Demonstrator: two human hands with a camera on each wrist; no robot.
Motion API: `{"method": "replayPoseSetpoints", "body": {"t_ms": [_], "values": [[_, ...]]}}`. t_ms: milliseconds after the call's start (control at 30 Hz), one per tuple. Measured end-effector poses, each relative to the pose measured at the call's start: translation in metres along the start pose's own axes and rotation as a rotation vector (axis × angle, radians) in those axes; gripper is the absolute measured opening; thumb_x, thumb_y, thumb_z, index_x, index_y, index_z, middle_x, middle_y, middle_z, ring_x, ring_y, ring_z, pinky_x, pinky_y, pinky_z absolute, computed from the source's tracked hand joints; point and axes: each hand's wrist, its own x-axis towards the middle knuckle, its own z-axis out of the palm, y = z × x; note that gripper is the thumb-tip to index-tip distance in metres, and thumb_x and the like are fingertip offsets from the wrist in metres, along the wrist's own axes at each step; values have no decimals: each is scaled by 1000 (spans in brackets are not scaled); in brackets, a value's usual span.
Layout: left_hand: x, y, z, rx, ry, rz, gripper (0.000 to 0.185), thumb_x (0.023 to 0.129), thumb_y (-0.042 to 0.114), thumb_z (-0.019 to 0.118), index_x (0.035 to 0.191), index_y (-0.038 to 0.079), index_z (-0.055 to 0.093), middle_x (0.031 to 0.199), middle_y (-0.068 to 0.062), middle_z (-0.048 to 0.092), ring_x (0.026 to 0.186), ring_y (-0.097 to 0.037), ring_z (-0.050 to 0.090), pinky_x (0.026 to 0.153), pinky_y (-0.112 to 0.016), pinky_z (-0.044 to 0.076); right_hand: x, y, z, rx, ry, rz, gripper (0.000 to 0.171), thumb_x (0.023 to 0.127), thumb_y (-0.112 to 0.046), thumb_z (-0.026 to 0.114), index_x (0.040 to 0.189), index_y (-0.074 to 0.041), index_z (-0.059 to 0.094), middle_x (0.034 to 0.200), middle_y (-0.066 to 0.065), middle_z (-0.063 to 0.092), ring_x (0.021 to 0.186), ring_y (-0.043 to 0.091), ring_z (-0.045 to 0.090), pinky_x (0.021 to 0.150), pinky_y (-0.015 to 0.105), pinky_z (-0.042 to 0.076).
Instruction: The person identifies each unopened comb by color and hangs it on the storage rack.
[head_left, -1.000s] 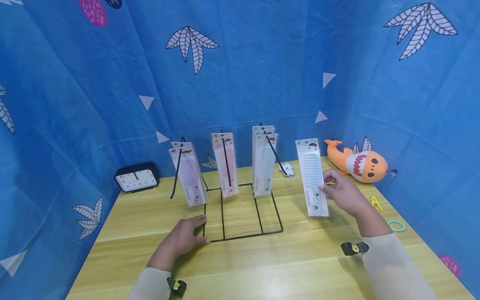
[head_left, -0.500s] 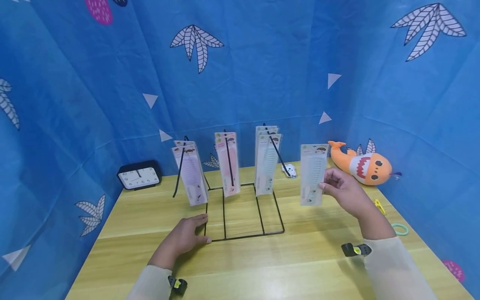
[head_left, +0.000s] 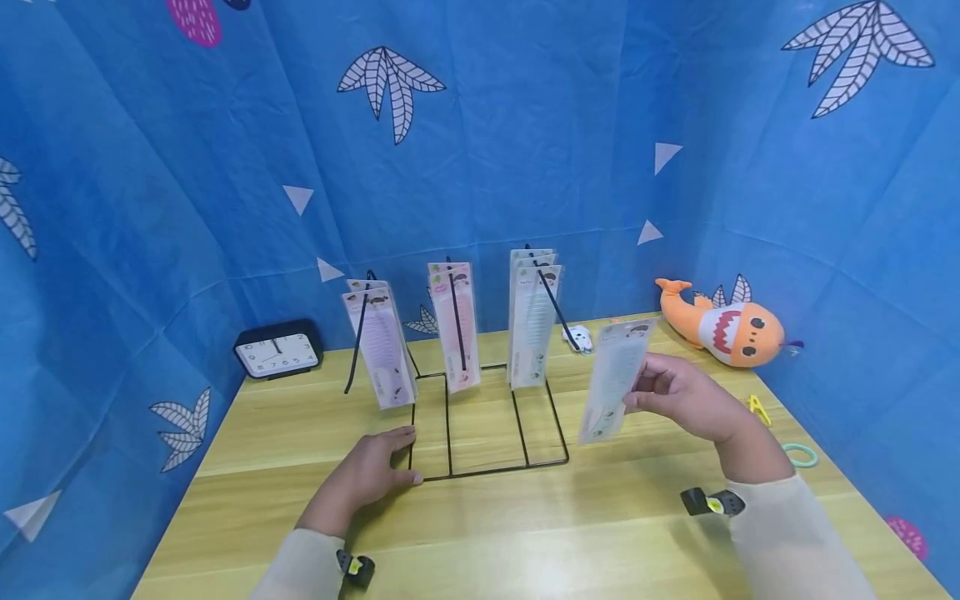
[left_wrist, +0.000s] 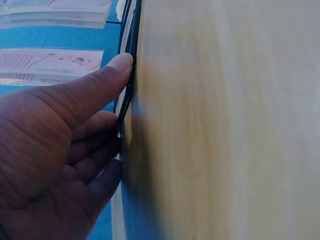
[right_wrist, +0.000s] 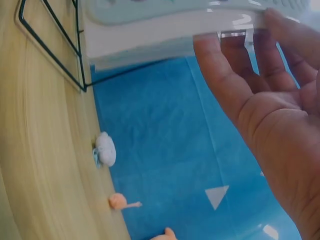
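My right hand (head_left: 686,398) pinches a packaged pale green comb (head_left: 617,379) by its right edge. The packet hangs tilted above the table, to the right of a black wire display rack (head_left: 495,472). In the right wrist view the packet's edge (right_wrist: 150,32) lies between thumb and fingers. My left hand (head_left: 367,471) rests at the rack's front left corner, its thumb and fingers touching the base wire (left_wrist: 131,82). Packaged combs hang from the rack's hooks: purple (head_left: 380,346) on the left, pink (head_left: 459,333) in the middle, pale green (head_left: 534,329) on the right.
A black-framed clock (head_left: 277,350) stands at the back left. An orange shark plush (head_left: 723,329) lies at the back right, with a small white figure (head_left: 577,338) behind the rack. A yellow clip (head_left: 759,410) and a green ring (head_left: 799,455) lie near the right edge.
The held comb packet has moved lower and tipped, its lower end swinging left toward the rack. My right hand has lowered slightly. My left hand has stayed at the rack's corner.
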Motion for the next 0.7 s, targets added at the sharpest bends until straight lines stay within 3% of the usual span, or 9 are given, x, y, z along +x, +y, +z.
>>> {"method": "replayPoseSetpoints", "body": {"t_ms": [300, 467, 700], "values": [[-1, -1, 2, -6, -3, -4, 73, 91, 27, 91, 153, 2, 61, 167, -9, 53, 157, -40, 45, 131, -58, 37, 9, -2, 22, 4, -147, 9, 29, 102, 3, 70, 131, 4, 66, 121, 6, 78, 106, 18, 76, 91, 32, 67], [-1, -1, 1, 1, -1, 0, 72, 91, 27, 91, 152, 2, 62, 167, -9, 53, 157, -40, 46, 131, -58, 38, 13, 0, 30, 9, -150, 33, 27, 102, 1, 70, 129, 3, 67, 122, 18, 75, 108, 19, 76, 91, 34, 68], [-1, 2, -1, 10, -1, -8, 73, 90, 28, 91, 152, 2, 62, 167, -9, 54, 157, -40, 46, 131, -57, 38, 15, 4, 34, 31, -131, 42, 21, 104, 1, 69, 125, 4, 66, 120, 22, 74, 107, 19, 76, 89, 39, 70]]}}
